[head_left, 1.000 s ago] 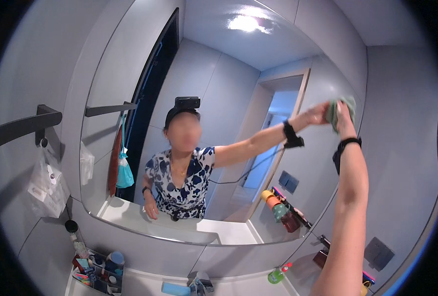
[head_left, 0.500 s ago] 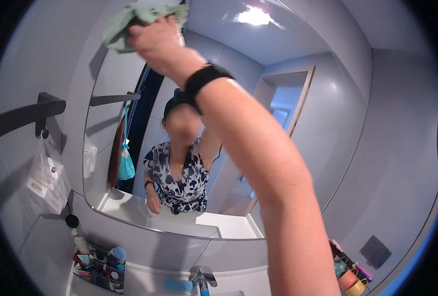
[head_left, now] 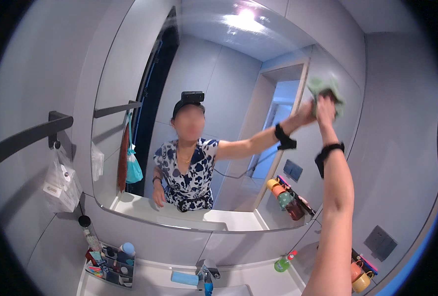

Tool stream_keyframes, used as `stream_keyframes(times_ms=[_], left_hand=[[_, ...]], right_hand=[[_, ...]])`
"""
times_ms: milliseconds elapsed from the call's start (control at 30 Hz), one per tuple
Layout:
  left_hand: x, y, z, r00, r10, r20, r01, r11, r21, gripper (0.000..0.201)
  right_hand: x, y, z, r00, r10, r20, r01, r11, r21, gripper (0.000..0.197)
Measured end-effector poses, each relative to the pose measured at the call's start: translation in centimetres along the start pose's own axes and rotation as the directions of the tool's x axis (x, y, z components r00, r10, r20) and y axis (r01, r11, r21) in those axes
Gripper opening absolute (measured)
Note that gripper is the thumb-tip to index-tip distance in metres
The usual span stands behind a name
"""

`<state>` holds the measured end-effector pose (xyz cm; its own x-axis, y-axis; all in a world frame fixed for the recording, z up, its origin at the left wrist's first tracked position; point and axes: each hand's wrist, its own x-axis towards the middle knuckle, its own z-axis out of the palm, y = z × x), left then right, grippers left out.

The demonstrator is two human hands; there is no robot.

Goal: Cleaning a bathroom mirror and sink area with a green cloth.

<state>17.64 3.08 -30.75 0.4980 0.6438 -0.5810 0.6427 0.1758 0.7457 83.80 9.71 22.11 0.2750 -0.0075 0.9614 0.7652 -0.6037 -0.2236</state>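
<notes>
The wiping looks to me to be under way rather than finished. My pale green fabric cloth [head_left: 321, 86] is against the large rounded, frameless mirror [head_left: 214, 98], between two and three o'clock on its glass. Around the ceiling light's reflection near twelve o'clock I see hazy streaks, so I judge that stretch isn't clear yet; elsewhere I can't tell which parts are done or left.

My right hand [head_left: 326, 109] is clamped on the cloth, fingers bunched over it, though blur hides their exact grip. That arm rises from five o'clock, raised high and close to straight, with a wide black wristband [head_left: 329, 154] on it. My hands are well apart: my left hand [head_left: 159, 198] shows only as a reflection at eight o'clock, low by my body, too small to tell whether it holds anything.
</notes>
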Motion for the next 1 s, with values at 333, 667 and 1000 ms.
stream_keyframes(times_ms=[333,667,1000], left_hand=[[-1.1,1.5,5.2,0.999,-0.015,-0.039,0.014,1.000,-0.024,0.053],[-1.4,5.7,8.4,0.991,0.120,-0.066,-0.110,0.985,0.131,0.045],[13.1,-6.3,16.0,0.879,0.464,-0.110,-0.428,0.870,0.246,0.044]], right_hand=[[-6.9,18.0,3.9,0.741,0.471,0.479,-0.626,0.225,0.746,0.049],[-1.8,-16.0,-1.9,0.658,-0.675,-0.334,0.722,0.692,0.025,0.015],[-7.6,-29.1,-2.5,0.350,-0.902,-0.254,0.923,0.285,0.259,0.029]])
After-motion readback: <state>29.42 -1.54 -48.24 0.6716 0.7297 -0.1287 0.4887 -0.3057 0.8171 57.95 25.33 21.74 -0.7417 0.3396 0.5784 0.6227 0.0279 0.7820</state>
